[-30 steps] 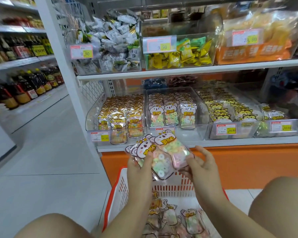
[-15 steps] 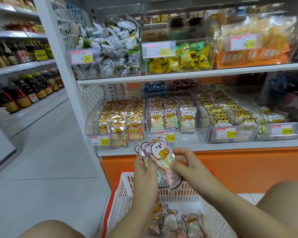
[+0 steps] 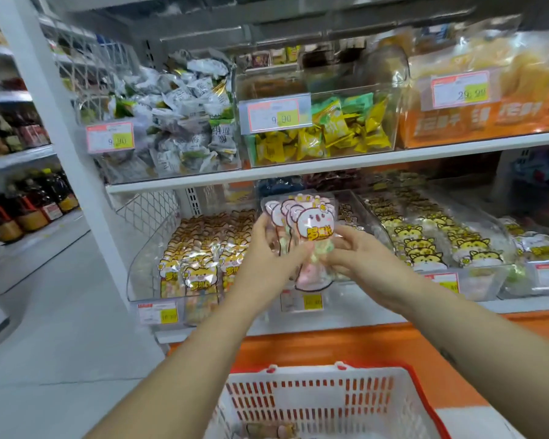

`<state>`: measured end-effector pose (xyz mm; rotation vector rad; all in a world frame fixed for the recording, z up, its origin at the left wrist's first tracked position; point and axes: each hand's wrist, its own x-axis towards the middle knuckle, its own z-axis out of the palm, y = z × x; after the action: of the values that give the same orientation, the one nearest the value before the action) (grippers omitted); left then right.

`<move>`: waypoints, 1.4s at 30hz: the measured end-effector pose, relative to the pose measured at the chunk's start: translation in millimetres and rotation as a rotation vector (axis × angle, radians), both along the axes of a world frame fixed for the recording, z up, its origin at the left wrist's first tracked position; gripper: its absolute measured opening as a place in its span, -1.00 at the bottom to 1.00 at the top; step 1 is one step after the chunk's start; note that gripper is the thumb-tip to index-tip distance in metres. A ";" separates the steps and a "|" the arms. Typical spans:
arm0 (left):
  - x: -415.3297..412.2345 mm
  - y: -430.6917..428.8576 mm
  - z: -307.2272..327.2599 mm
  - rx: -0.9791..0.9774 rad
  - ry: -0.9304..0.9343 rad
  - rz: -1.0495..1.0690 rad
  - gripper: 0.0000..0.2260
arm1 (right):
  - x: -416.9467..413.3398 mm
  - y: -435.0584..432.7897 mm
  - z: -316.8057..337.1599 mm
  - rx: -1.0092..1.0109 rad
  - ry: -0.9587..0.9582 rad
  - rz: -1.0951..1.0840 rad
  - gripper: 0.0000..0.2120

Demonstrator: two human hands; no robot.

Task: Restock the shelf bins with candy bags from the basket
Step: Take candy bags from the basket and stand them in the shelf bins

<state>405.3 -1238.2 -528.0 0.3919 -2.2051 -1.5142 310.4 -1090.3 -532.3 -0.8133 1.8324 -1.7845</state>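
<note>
A stack of pink koala-topped candy bags stands upright between both hands, in front of the middle clear bin on the lower shelf. My left hand grips the stack from the left side. My right hand pinches its lower right part. The white and red basket sits below on the floor, its inside mostly out of view. The left bin holds rows of tiger-topped candy bags.
A right bin holds yellow cat-topped bags. The upper shelf carries bins of wrapped sweets with price tags. A white upright post stands at left, with bottle shelves and grey floor beyond. An orange base panel runs under the shelf.
Both hands have raised the stack of bags from above the basket up to the middle bin's front. The view has shifted closer to the shelf.
</note>
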 end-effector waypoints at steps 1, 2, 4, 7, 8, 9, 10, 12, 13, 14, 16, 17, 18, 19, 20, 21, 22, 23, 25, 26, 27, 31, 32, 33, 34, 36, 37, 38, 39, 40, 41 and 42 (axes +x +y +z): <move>-11.8 -10.0 4.8 -0.049 -0.030 -0.018 -0.40 | -13.6 -8.0 -0.9 0.032 0.047 0.005 -0.61; -21.4 -20.0 8.4 -0.113 -0.068 -0.018 -0.41 | -25.1 -15.9 -3.8 0.088 0.104 -0.009 -0.57; -37.8 -35.6 11.2 -0.271 -0.163 -0.015 -0.31 | -45.5 -32.5 -17.9 0.194 0.185 -0.077 -0.55; -56.6 -53.7 0.4 -0.660 -0.362 0.083 -0.21 | -70.2 -55.4 -40.2 0.319 0.279 -0.117 -0.55; -59.8 -57.8 -2.9 -0.770 -0.423 0.117 -0.19 | -76.2 -62.9 -45.6 0.353 0.296 -0.106 -0.53; -62.7 -62.5 -6.6 -0.856 -0.471 0.149 -0.17 | -82.6 -71.2 -52.4 0.394 0.295 -0.096 -0.49; -64.8 -67.3 -10.6 -0.925 -0.531 0.174 -0.15 | -86.2 -78.6 -56.7 0.431 0.301 -0.086 -0.47; -66.5 -77.4 -16.8 -1.031 -0.663 0.197 -0.07 | -91.0 -91.1 -67.6 0.489 0.318 -0.051 -0.49; -67.8 -82.5 -20.2 -1.047 -0.723 0.203 0.00 | -92.4 -94.8 -71.8 0.523 0.340 -0.020 -0.54; -68.4 -85.4 -21.6 -1.045 -0.770 0.210 0.07 | -92.8 -96.7 -73.1 0.582 0.382 0.021 -0.59; -70.8 -88.0 -23.3 -1.046 -0.804 0.208 0.14 | -94.8 -97.4 -74.6 0.695 0.464 0.108 -0.58; -72.7 -88.1 -24.7 -1.077 -0.808 0.195 0.13 | -95.9 -98.0 -75.6 0.736 0.490 0.138 -0.50; -74.3 -86.5 -25.0 -1.126 -0.813 0.178 0.10 | -96.2 -98.4 -75.4 0.757 0.510 0.152 -0.41; -75.6 -84.5 -24.7 -1.184 -0.821 0.162 0.06 | -97.1 -100.2 -76.5 0.771 0.511 0.152 -0.35; -77.5 -82.3 -24.4 -1.241 -0.823 0.149 0.02 | -96.9 -101.5 -76.3 0.765 0.501 0.150 -0.30; -80.1 -80.1 -24.2 -1.293 -0.820 0.138 -0.03 | -97.2 -103.2 -77.1 0.763 0.477 0.155 -0.28; -82.8 -77.5 -24.2 -1.342 -0.816 0.132 -0.09 | -97.5 -104.8 -77.7 0.755 0.457 0.158 -0.30; -85.6 -75.2 -24.3 -1.388 -0.810 0.129 -0.16 | -99.5 -106.3 -78.7 0.744 0.444 0.147 -0.39; -91.9 -70.9 -25.9 -1.461 -0.800 0.130 -0.26 | -103.1 -108.2 -79.1 0.720 0.425 0.101 -0.68; -95.2 -69.7 -27.2 -1.482 -0.801 0.136 -0.29 | -104.4 -109.2 -79.6 0.711 0.406 0.085 -0.72; -98.1 -68.6 -27.8 -1.498 -0.798 0.146 -0.30 | -105.2 -110.2 -79.9 0.697 0.372 0.080 -0.71; -105.8 -65.6 -28.3 -1.584 -0.705 0.152 -0.41 | -105.4 -111.2 -82.2 0.699 0.303 0.090 -0.65; -105.6 -65.5 -29.0 -1.600 -0.674 0.151 -0.47 | -106.2 -111.6 -83.1 0.699 0.284 0.092 -0.69; -104.6 -65.9 -29.8 -1.618 -0.642 0.151 -0.53 | -107.6 -111.6 -83.7 0.692 0.245 0.097 -0.73; -103.5 -66.6 -31.1 -1.637 -0.616 0.149 -0.57 | -108.4 -110.8 -82.6 0.689 0.199 0.107 -0.74; -101.2 -67.8 -33.0 -1.659 -0.599 0.141 -0.54 | -107.6 -106.7 -77.5 0.710 0.138 0.161 -0.74; -100.6 -67.7 -32.9 -1.658 -0.611 0.136 -0.49 | -106.0 -103.7 -74.3 0.732 0.128 0.201 -0.73; -100.3 -67.5 -32.0 -1.651 -0.628 0.135 -0.42 | -104.4 -101.0 -71.9 0.761 0.125 0.238 -0.70; -100.0 -66.9 -31.1 -1.640 -0.651 0.135 -0.36 | -102.0 -98.6 -69.1 0.789 0.133 0.264 -0.64; -99.3 -65.8 -30.4 -1.630 -0.675 0.136 -0.30 | -99.5 -96.7 -67.3 0.822 0.157 0.280 -0.54; -98.3 -65.1 -30.7 -1.618 -0.693 0.140 -0.25 | -97.7 -95.4 -66.7 0.854 0.188 0.281 -0.45; -96.6 -64.5 -31.3 -1.608 -0.704 0.145 -0.22 | -96.5 -94.5 -66.7 0.879 0.222 0.274 -0.39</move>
<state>308.7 -1302.7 -559.4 0.4822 -2.9329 0.8333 213.9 -1184.7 -599.0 -0.8414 2.2142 -0.6067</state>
